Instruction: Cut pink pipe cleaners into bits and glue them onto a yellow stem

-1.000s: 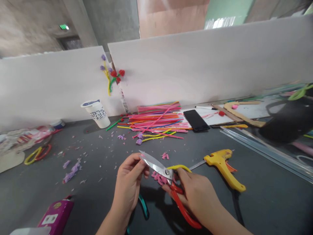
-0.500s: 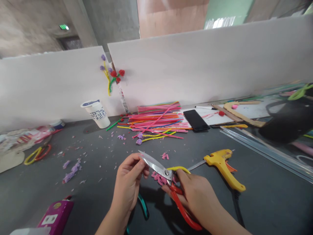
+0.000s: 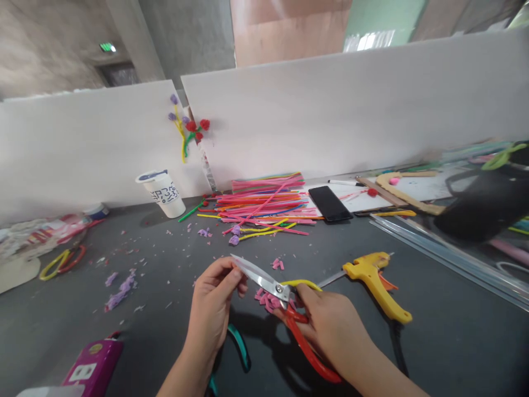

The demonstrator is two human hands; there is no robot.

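Note:
My right hand (image 3: pixel 330 325) grips the red and yellow handles of a pair of scissors (image 3: pixel 264 280), whose steel blades point up and left. My left hand (image 3: pixel 215 309) is pinched closed right at the blade tips; what it holds is too small to make out. Short pink cuttings (image 3: pixel 266 300) lie on the dark table (image 3: pixel 165 286) just under the blades. A teal-handled tool (image 3: pixel 239 344) lies below my left wrist.
A yellow glue gun (image 3: pixel 374 278) lies right of my hands. Behind are a pile of coloured pipe cleaners (image 3: pixel 264 207), a black phone (image 3: pixel 329 203), a white cup (image 3: pixel 163 193) and white partition boards (image 3: pixel 330 110). Purple scraps (image 3: pixel 119 286) and a second pair of scissors (image 3: pixel 61 260) lie left; a purple box (image 3: pixel 93 366) sits front left.
Both hands and the scissors have stayed almost in place, shifting only slightly left and down in view. The grip on the scissors is unchanged.

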